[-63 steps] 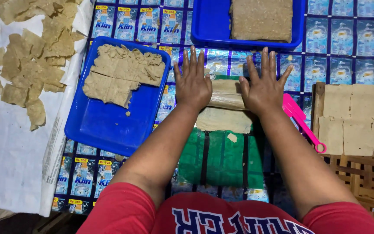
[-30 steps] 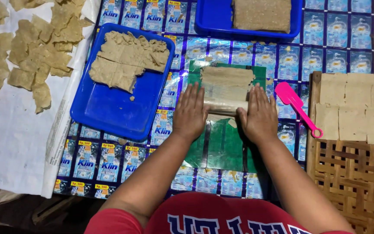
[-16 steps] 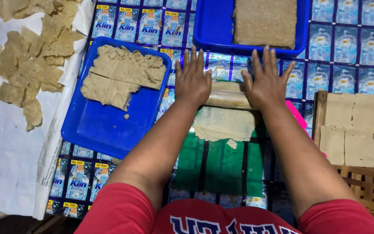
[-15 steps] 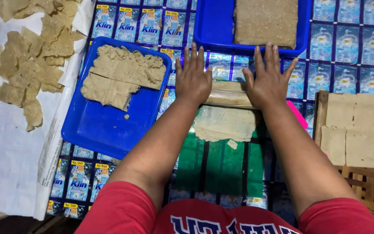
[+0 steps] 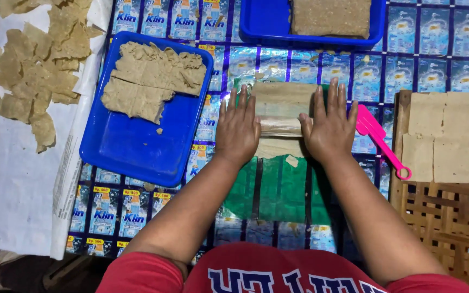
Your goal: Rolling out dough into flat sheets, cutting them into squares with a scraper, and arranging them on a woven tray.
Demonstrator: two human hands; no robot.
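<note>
Head view. The left hand [image 5: 238, 130] and right hand [image 5: 329, 127] lie palm-down, fingers [image 5: 333, 95] stretched flat and gripping nothing, pressing the two ends of a pale roller [image 5: 280, 126] across a thin dough sheet [image 5: 282, 103] on a green plastic sheet [image 5: 278, 187] at the counter's [image 5: 441, 51] centre. At 9 o'clock of the hands, a blue tray [image 5: 131, 146] holds a torn dough slab [image 5: 147, 76]. At 3 o'clock lies a pink scraper [image 5: 378, 138], just beside cut dough squares [image 5: 446, 135] on a woven rack [image 5: 441, 222].
</note>
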